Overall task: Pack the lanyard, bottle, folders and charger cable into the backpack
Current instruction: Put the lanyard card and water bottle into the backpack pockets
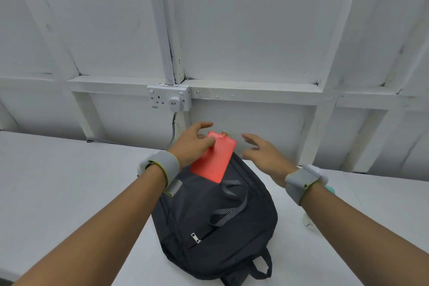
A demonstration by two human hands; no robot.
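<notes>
One backpack (222, 239) flat on table (69, 181); one lanyard (213, 158), red end pinched in left hand (192, 144) over backpack's far end, striped strap trailing on it; right hand (264, 155) beside, fingers spread, empty.

Bright, even, cool diffuse light, white wall (243, 18) and table (58, 181) near washed out, faint soft shadows, wide-angle bowing of beams (255, 93) toward 3 and 9 o'clock, mild softness throughout
</notes>
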